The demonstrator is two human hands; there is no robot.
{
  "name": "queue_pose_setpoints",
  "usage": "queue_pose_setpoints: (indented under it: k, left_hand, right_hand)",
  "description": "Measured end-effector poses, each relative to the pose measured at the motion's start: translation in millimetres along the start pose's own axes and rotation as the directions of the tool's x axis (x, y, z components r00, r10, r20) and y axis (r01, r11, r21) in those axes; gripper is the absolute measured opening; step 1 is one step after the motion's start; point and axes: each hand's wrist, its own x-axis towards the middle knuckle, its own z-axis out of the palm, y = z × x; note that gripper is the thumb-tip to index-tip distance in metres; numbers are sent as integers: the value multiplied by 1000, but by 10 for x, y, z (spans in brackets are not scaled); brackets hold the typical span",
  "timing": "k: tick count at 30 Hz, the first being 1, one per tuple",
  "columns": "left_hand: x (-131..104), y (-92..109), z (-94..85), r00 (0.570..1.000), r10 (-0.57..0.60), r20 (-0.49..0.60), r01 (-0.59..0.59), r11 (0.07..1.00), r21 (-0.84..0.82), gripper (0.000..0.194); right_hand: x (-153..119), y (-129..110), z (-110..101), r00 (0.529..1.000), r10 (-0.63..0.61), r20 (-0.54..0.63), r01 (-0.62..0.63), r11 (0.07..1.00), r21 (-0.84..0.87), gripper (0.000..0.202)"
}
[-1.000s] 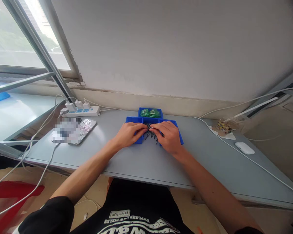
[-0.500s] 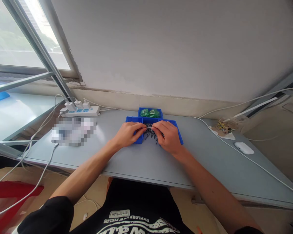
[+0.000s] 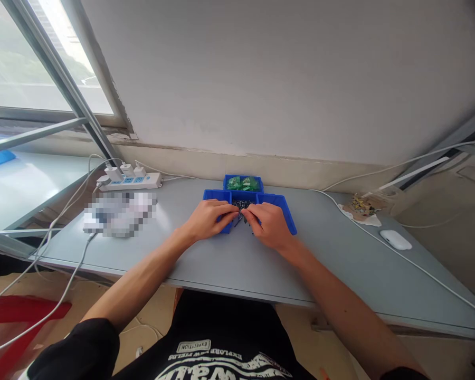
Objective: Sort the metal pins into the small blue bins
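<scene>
My left hand (image 3: 210,217) and my right hand (image 3: 269,222) meet fingertip to fingertip over the middle blue bin. Both are pinched around something too small and hidden to make out. Dark, thin metal pieces (image 3: 243,203) lie in the middle bin below my fingers. Part of the left blue bin (image 3: 217,195) shows behind my left hand. The right blue bin (image 3: 287,211) is partly covered by my right hand. Behind them stands another blue bin (image 3: 244,176) with green packets (image 3: 243,183) in it.
A white power strip (image 3: 150,181) with plugs and a blurred-out item (image 3: 121,214) are on the left of the grey table (image 3: 229,269). On the right lie a white case (image 3: 396,240), a long white cable (image 3: 427,270) and small yellowish parts (image 3: 362,206) on brown paper.
My fingertips have come closer together, and the thin light piece that showed between them is now hidden. My right hand has shifted slightly left and down.
</scene>
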Motion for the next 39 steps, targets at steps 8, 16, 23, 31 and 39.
queue_pose_setpoints:
  k: [8,16,23,31,39]
  left_hand:
    - [5,8,-14,1000,16,17,-16,1000,-8,30]
    - [-6,-9,20,998,-55,-42,57,998,29,28]
    - [10,7,7,994,-99,-55,101,995,22,29]
    - [4,8,-2,999,-52,-14,52,999,15,28]
    - [0,-6,4,999,-37,-12,37,999,10,28]
  right_hand:
    - [-25,21,32,999,21,50,-18,998,-59,54]
    - [-22,-7,29,998,56,39,-57,998,7,28]
    - [-13,-3,32,999,18,31,-18,1000,9,26]
    - [-23,18,46,999,-12,33,12,1000,-17,27]
    - [-18,8,37,999,5,51,-5,1000,-4,30]
